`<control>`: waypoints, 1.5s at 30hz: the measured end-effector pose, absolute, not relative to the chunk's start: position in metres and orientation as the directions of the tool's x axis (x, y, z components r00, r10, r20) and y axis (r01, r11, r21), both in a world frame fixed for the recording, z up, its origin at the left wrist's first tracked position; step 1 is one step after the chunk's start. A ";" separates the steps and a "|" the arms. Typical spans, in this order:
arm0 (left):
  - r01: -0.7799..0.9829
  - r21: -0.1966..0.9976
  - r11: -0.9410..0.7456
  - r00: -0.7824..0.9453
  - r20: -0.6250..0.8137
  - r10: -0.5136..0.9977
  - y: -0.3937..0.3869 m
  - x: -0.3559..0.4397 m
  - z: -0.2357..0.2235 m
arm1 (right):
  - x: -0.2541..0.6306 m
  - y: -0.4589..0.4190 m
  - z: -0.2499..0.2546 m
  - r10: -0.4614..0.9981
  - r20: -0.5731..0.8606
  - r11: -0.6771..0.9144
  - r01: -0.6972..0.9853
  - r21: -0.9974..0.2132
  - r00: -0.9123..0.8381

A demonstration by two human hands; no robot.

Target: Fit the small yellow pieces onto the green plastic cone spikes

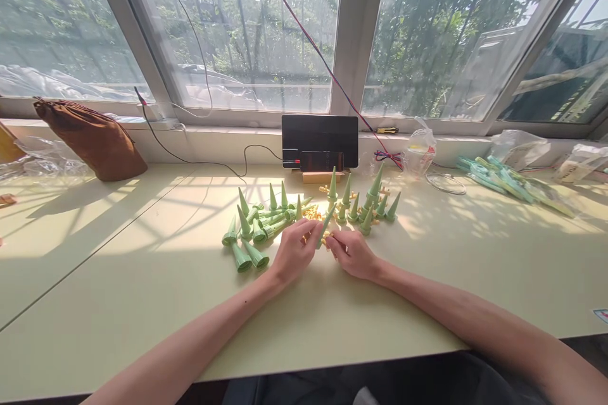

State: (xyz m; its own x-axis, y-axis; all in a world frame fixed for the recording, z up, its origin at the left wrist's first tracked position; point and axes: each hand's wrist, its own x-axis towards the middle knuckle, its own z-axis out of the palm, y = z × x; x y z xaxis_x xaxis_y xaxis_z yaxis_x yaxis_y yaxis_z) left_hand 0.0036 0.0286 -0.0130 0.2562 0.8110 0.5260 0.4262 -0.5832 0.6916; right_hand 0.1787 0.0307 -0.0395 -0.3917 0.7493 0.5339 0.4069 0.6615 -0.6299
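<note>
Both hands meet at the middle of a pale green table. My left hand is closed around a green cone-shaped spike that points up and away. My right hand is pinched at the spike's lower end, on a small yellow piece. Loose green spikes lie in a heap to the left of the hands. Several more green spikes stand upright just behind the right hand. Small yellow pieces are scattered between the two groups.
A black tablet with a phone on a wooden stand sits at the windowsill. A brown drawstring bag lies far left. Plastic bags and teal parts are at the back right. Cables run along the sill.
</note>
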 end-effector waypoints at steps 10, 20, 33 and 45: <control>0.422 0.697 -0.581 0.262 0.519 0.813 0.028 0.003 -0.013 | 0.178 0.032 -0.039 0.763 0.531 0.646 0.418 -0.638 -0.368; 0.369 0.707 -0.604 0.245 0.552 0.797 0.030 0.004 -0.018 | 0.179 0.031 -0.031 0.891 0.332 0.404 0.208 -0.891 -0.308; 0.440 0.637 -0.633 0.261 0.583 0.769 0.030 0.004 -0.017 | 0.177 0.032 -0.030 0.897 0.359 0.421 0.247 -0.873 -0.257; 0.430 0.606 -0.669 0.319 0.591 0.741 0.030 0.004 -0.017 | 0.178 0.034 -0.033 0.907 0.347 0.398 0.213 -0.892 -0.240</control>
